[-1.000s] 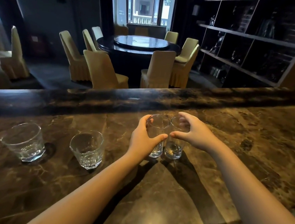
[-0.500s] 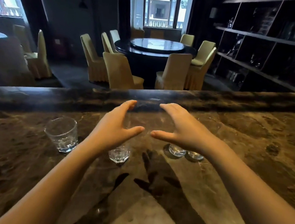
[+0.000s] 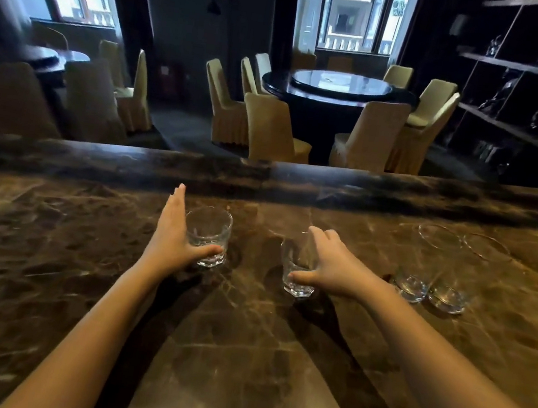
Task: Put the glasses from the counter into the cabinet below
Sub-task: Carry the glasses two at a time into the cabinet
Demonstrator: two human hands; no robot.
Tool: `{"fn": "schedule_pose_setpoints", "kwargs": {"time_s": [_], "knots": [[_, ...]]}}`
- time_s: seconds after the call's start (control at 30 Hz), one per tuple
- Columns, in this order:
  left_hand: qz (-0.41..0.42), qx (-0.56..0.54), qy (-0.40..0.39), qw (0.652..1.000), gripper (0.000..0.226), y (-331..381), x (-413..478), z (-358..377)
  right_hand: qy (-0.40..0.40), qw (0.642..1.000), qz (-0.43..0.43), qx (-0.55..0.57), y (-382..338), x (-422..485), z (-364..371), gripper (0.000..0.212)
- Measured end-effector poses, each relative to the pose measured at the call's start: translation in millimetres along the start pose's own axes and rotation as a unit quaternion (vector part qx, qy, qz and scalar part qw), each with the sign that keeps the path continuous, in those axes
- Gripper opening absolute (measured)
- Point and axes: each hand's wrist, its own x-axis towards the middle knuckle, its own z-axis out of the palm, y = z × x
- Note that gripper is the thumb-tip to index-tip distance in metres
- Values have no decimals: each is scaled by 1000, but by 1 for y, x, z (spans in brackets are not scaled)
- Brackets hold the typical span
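**Now reaching for the two short tumblers**

Head view: both hands are closing on glasses that stand on the dark brown marble counter (image 3: 241, 338). The left hand (image 3: 174, 242) cups a short clear tumbler with a faceted base (image 3: 207, 236); its thumb lies across the lower front and the fingers run straight up the far-left side, so the grip is open and only partly wrapped. Just right of that tumbler, apart from it, stands a second short clear faceted tumbler (image 3: 298, 266). The right hand (image 3: 327, 267) curls over its right side, thumb at the base; whether it has fully clamped I cannot tell. Neither glass looks lifted.

I judge this the grasping step. Next, both hands need to tighten, raise the glasses straight up and bring them back over the near edge toward the cabinet, which is out of sight.

Well right of the second tumbler, two tall clear glasses (image 3: 421, 263) (image 3: 458, 275) stand almost touching each other; the right forearm passes close by and could knock them when pulling back.
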Motion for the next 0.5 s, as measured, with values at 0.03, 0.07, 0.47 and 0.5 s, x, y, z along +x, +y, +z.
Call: {"fn": "schedule_pose_setpoints", "kwargs": {"time_s": [0.03, 0.07, 0.47, 0.5], "knots": [[-15, -32, -15, 999, 124, -5, 3, -1, 1, 1000, 4, 9, -3, 2, 1, 93], [-26, -61, -34, 997, 122, -9, 7, -1, 2, 1000, 8, 16, -5, 5, 3, 93], [-12, -199, -93, 975, 88, -31, 18, 14, 34, 998, 43, 31, -47, 32, 30, 96], [-11, -197, -87, 977, 89, -31, 18, 14, 38, 998, 41, 36, -50, 34, 31, 95]]}}
